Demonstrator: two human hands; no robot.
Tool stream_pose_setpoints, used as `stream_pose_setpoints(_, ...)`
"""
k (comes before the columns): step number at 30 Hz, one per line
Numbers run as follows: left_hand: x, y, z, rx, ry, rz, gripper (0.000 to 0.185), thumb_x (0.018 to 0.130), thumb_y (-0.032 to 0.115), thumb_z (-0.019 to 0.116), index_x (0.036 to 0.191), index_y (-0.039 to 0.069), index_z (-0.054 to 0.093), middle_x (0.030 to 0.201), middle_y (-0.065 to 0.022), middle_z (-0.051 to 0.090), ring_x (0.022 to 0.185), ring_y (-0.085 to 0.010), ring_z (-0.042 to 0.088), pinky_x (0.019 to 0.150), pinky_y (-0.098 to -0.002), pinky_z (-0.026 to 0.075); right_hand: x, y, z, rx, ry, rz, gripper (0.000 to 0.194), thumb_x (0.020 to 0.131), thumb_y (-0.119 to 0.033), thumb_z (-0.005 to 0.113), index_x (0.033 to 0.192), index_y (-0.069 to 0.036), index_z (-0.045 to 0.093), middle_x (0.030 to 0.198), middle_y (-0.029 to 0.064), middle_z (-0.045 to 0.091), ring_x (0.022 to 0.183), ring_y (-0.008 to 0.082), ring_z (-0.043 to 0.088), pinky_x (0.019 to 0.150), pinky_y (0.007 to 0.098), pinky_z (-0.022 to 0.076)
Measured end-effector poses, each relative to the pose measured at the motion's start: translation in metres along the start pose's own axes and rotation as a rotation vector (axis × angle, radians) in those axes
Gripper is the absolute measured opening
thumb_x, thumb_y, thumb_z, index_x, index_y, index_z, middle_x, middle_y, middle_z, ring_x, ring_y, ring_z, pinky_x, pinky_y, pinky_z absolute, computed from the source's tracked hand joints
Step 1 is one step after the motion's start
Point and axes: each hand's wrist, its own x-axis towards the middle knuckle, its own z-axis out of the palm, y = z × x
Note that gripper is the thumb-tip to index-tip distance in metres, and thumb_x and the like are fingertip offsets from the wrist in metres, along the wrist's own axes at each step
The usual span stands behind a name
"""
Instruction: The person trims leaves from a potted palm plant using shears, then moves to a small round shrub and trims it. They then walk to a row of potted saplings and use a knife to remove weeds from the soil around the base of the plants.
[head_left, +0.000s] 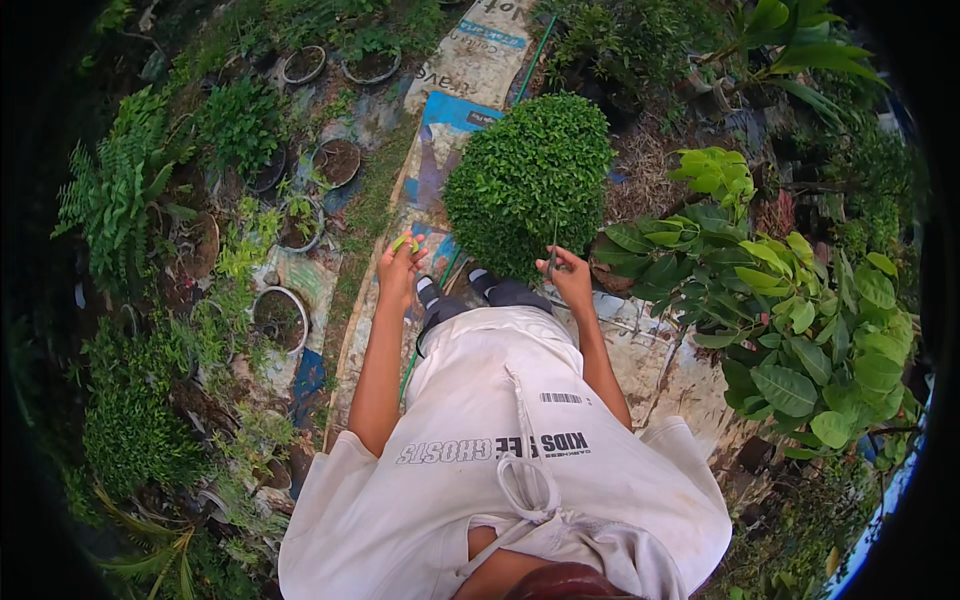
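Observation:
A rounded, densely leaved shrub (536, 169) stands in front of me, close to my feet. My right hand (568, 271) is at the shrub's lower right side. It grips a thin dark cutting tool (553, 259), apparently scissors, with the narrow blade pointing away from me against the leaves. To the left of the shrub and apart from it, my left hand (400, 266) is raised with its fingers curled. Between those fingers is a small bright green piece (406, 243), which looks like a leaf. The shrub's base is hidden by its foliage.
Printed plastic sheeting (469, 71) covers the ground, and a green hose (535, 60) runs along it. Several round pots stand at left, including a white-rimmed pot (304, 319). A fern (116, 176) grows farther left. Large-leaved branches (780, 352) crowd my right side.

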Motion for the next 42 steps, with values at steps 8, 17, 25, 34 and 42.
stream_pose_setpoints(8, 0.075, 0.000, -0.010, 0.326, 0.069, -0.158, 0.050, 0.095, 0.020, 0.057, 0.139, 0.005, 0.040, 0.130, -0.0099, 0.056, 0.105, -0.0201, 0.063, 0.082, -0.0307, 0.047, -0.033, 0.042, 0.024, 0.155, 0.218, 0.128, 0.052, 0.082, -0.027, 0.079, 0.120, 0.003, 0.061, 0.080, -0.0017, 0.059, 0.068, 0.0059, 0.058, 0.057, 0.0231, 0.0496)
stream_pose_setpoints(17, 0.067, 0.019, -0.022, 0.418, -0.181, -0.233, 0.046, 0.097, 0.021, 0.053, 0.139, 0.006, 0.041, 0.135, -0.0116, 0.054, 0.108, -0.0196, 0.062, 0.085, -0.0310, 0.047, 0.020, 0.027, 0.084, 0.157, 0.473, 0.026, 0.045, 0.082, -0.040, 0.077, 0.098, 0.000, 0.065, 0.062, -0.0023, 0.057, 0.056, 0.0063, 0.054, 0.054, 0.0245, 0.0437)
stream_pose_setpoints(25, 0.060, 0.041, -0.046, 0.463, -0.219, -0.243, 0.035, 0.097, 0.021, 0.054, 0.128, 0.006, 0.052, 0.118, -0.0070, 0.064, 0.097, -0.0143, 0.065, 0.079, -0.0269, 0.048, 0.048, 0.024, 0.096, 0.190, 0.530, 0.073, 0.042, 0.083, -0.038, 0.078, 0.099, -0.001, 0.066, 0.066, -0.0036, 0.055, 0.057, 0.0060, 0.052, 0.056, 0.0250, 0.0420)
stream_pose_setpoints(34, 0.103, 0.085, -0.014, 0.485, -0.216, -0.209, 0.031, 0.096, 0.019, 0.055, 0.123, 0.006, 0.055, 0.110, -0.0053, 0.066, 0.090, -0.0121, 0.065, 0.074, -0.0249, 0.047, 0.064, 0.013, 0.116, 0.434, 0.946, -0.199, 0.043, 0.088, -0.018, 0.075, 0.120, 0.005, 0.059, 0.076, -0.0007, 0.061, 0.064, 0.0026, 0.053, 0.057, 0.0207, 0.0466)
stream_pose_setpoints(42, 0.149, 0.093, 0.059, 0.684, -0.438, -0.235, 0.033, 0.097, 0.027, 0.057, 0.123, 0.007, 0.055, 0.114, -0.0056, 0.066, 0.096, -0.0133, 0.064, 0.079, -0.0261, 0.046, 0.048, 0.007, 0.032, 0.473, 1.171, -0.254, 0.042, 0.089, -0.018, 0.072, 0.123, 0.003, 0.058, 0.077, -0.0017, 0.060, 0.066, 0.0020, 0.051, 0.060, 0.0193, 0.0423)
